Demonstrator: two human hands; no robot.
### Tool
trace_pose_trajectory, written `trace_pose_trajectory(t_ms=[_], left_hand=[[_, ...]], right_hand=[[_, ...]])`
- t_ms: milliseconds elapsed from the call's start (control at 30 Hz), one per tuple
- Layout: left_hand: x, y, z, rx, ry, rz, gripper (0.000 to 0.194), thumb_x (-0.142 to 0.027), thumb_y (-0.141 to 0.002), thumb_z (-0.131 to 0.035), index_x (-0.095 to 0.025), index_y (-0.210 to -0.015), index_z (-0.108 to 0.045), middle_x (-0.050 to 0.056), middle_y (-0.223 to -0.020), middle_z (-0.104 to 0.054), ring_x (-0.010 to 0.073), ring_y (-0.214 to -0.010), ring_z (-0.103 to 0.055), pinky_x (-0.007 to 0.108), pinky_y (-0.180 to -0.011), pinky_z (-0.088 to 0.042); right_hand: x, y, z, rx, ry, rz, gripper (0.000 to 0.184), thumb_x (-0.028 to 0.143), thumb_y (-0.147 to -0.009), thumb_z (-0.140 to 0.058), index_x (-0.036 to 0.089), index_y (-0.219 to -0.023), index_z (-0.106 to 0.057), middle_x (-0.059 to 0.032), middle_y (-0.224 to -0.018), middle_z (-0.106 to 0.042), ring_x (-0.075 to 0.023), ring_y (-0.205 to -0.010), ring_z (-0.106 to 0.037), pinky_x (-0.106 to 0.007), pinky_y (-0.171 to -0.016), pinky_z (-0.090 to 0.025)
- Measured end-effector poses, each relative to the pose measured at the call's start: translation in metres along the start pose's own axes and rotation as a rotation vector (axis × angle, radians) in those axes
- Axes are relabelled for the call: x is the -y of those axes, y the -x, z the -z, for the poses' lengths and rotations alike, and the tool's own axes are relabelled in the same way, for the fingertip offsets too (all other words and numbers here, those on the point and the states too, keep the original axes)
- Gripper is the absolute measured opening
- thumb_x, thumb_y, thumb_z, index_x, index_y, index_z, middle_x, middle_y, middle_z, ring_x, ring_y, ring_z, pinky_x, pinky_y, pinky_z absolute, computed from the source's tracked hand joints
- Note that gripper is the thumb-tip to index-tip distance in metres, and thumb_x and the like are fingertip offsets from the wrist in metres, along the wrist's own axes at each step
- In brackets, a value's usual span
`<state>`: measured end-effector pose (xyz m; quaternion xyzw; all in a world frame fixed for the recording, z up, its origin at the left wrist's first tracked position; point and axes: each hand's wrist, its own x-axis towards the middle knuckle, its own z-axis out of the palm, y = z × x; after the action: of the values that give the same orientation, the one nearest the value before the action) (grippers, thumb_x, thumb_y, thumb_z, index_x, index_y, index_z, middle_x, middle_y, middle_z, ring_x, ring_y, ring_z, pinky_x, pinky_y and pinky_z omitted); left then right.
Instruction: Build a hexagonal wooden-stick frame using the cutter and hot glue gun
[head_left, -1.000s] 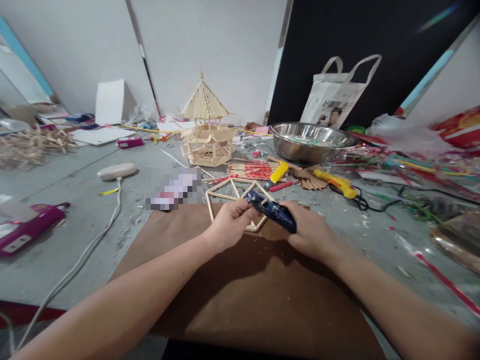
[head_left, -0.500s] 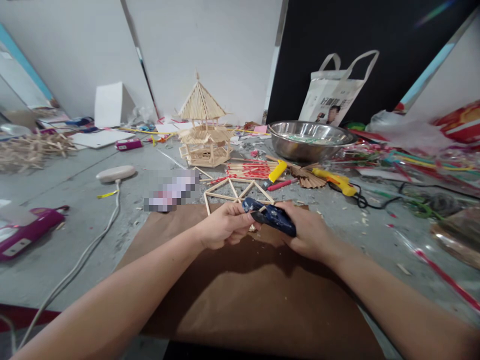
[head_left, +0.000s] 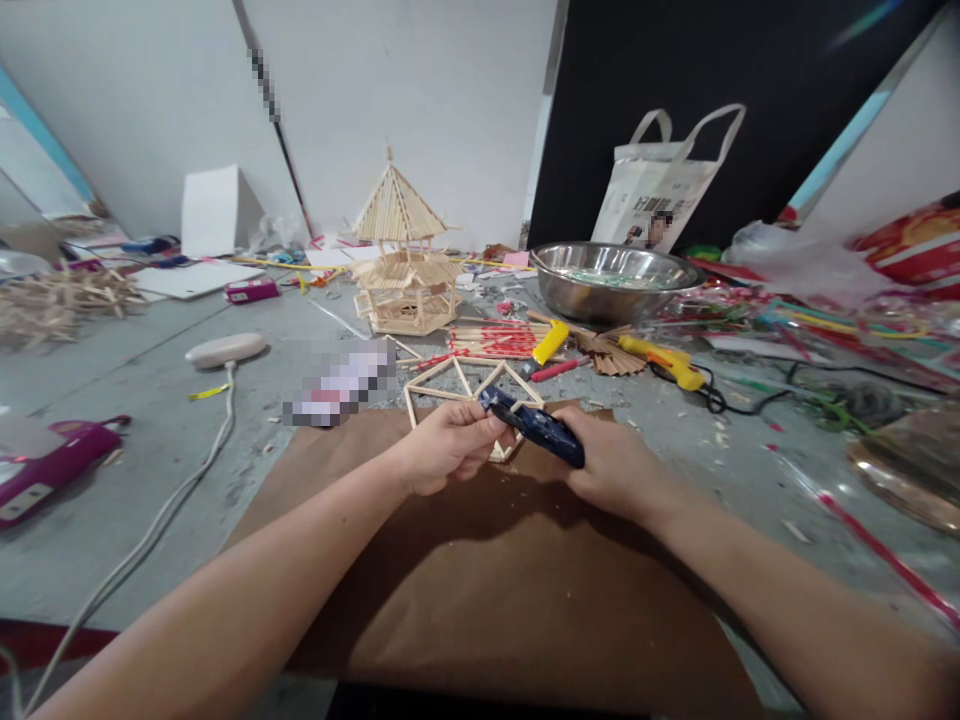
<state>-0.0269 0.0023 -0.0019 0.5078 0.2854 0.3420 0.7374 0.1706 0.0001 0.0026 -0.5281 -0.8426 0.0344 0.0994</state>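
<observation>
My right hand [head_left: 611, 460] is closed around a dark blue hand tool [head_left: 544, 428] with two long jaws or handles, worn pale in spots. Its far end reaches my left hand [head_left: 450, 445], whose thumb and fingers are pinched together on a thin wooden stick [head_left: 517, 405]. Most of that stick is hidden by the tool and my fingers; a short pale end shows across the tool. Behind and beneath both hands lies a flat frame of glued wooden sticks [head_left: 436, 376], with triangular sections, partly covered by my hands. It overlaps the far edge of a brown sheet [head_left: 480, 600].
A stick pagoda model [head_left: 405, 270] stands beyond the frame. Red-and-wood sticks [head_left: 491, 340], a yellow-handled tool [head_left: 551, 342] and a yellow glue gun [head_left: 664, 362] lie near a steel bowl [head_left: 615, 290]. A phone [head_left: 341, 385] and a white cable [head_left: 187, 480] are left.
The tool tilted and turned slightly between my hands, showing the stick end more plainly half a second ago. Both hands keep their grip, and the whole view has shifted a little.
</observation>
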Motion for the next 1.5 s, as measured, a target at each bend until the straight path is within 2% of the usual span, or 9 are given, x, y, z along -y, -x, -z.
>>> trace_pose_trajectory(t_ms=[233,433,633,800,967,1100,1267,1367,1500], left_hand=[[0.003,-0.006,-0.002,-0.175,-0.136,-0.040,0.028,-0.042,-0.074,-0.050,-0.014,-0.070,-0.047,-0.011,-0.040,-0.018,0.0013,-0.032,-0.013,0.014,-0.032,-0.012],[-0.001,-0.007,0.004,-0.286,-0.396,-0.126,0.016,-0.032,-0.079,-0.043,-0.016,-0.078,-0.042,-0.008,-0.047,-0.035,0.0034,-0.039,-0.028,0.015,-0.038,-0.023],[-0.004,-0.007,0.022,-0.365,-1.091,-0.262,0.018,-0.028,-0.076,-0.045,-0.015,-0.077,-0.058,0.002,-0.070,-0.060,0.0106,-0.063,-0.051,0.021,-0.058,-0.037],[-0.004,-0.008,0.034,-0.386,-1.376,-0.240,0.022,-0.029,-0.077,-0.044,-0.022,-0.086,-0.063,0.002,-0.082,-0.065,0.0149,-0.075,-0.055,0.024,-0.067,-0.039],[-0.006,-0.008,0.037,-0.322,-1.440,-0.232,0.021,-0.028,-0.077,-0.045,-0.021,-0.083,-0.064,0.002,-0.078,-0.064,0.0163,-0.078,-0.052,0.026,-0.070,-0.038],[-0.006,-0.010,0.038,-0.308,-1.415,-0.255,0.018,-0.027,-0.075,-0.048,-0.020,-0.079,-0.064,0.002,-0.077,-0.064,0.0154,-0.077,-0.052,0.025,-0.070,-0.038],[-0.004,-0.011,0.040,-0.291,-1.417,-0.330,0.017,-0.025,-0.075,-0.049,-0.018,-0.078,-0.065,0.003,-0.074,-0.064,0.0147,-0.070,-0.053,0.025,-0.065,-0.038],[-0.003,-0.011,0.042,-0.301,-1.418,-0.369,0.017,-0.026,-0.074,-0.051,-0.016,-0.077,-0.065,0.005,-0.073,-0.063,0.0149,-0.068,-0.052,0.025,-0.063,-0.037],[-0.003,-0.012,0.042,-0.285,-1.382,-0.367,0.016,-0.023,-0.074,-0.051,-0.016,-0.076,-0.064,0.004,-0.070,-0.063,0.0145,-0.067,-0.053,0.024,-0.062,-0.037]], right_hand=[[-0.017,-0.011,-0.001,-0.083,0.135,-0.214,0.023,0.035,-0.072,-0.043,0.020,-0.087,-0.051,-0.0057,-0.073,-0.062,-0.0210,-0.066,-0.058,-0.027,-0.052,-0.035],[-0.059,-0.023,-0.002,-0.132,0.269,-0.476,0.066,0.067,-0.069,-0.027,0.013,-0.098,-0.050,-0.0167,-0.082,-0.062,-0.0298,-0.068,-0.058,-0.034,-0.048,-0.036],[-0.081,-0.025,-0.011,-0.152,0.336,-0.469,0.071,0.068,-0.069,-0.026,0.009,-0.100,-0.050,-0.0201,-0.082,-0.061,-0.0311,-0.072,-0.057,-0.037,-0.054,-0.039],[-0.082,-0.027,-0.016,-0.132,0.394,-0.440,0.075,0.067,-0.070,-0.027,0.005,-0.106,-0.048,-0.0237,-0.093,-0.057,-0.0345,-0.086,-0.053,-0.045,-0.067,-0.037],[-0.072,-0.026,-0.012,-0.249,0.381,-0.275,0.056,0.051,-0.077,-0.034,0.011,-0.115,-0.045,-0.0191,-0.113,-0.049,-0.0328,-0.102,-0.043,-0.048,-0.079,-0.031],[-0.049,-0.026,0.002,-0.244,0.332,-0.117,0.036,0.037,-0.079,-0.037,0.014,-0.093,-0.060,-0.0127,-0.094,-0.060,-0.0268,-0.090,-0.050,-0.039,-0.076,-0.036],[0.002,-0.037,0.017,-0.157,0.175,0.120,0.023,0.029,-0.078,-0.043,0.019,-0.082,-0.064,-0.0045,-0.080,-0.064,-0.0192,-0.077,-0.054,-0.030,-0.069,-0.038],[0.028,-0.048,0.014,-0.105,0.078,0.207,0.019,0.026,-0.076,-0.047,0.020,-0.078,-0.065,-0.0035,-0.078,-0.064,-0.0179,-0.076,-0.054,-0.028,-0.067,-0.038],[0.037,-0.055,-0.004,-0.100,-0.069,0.220,0.017,0.025,-0.075,-0.048,0.018,-0.079,-0.064,-0.0036,-0.076,-0.063,-0.0163,-0.074,-0.053,-0.027,-0.067,-0.038]])
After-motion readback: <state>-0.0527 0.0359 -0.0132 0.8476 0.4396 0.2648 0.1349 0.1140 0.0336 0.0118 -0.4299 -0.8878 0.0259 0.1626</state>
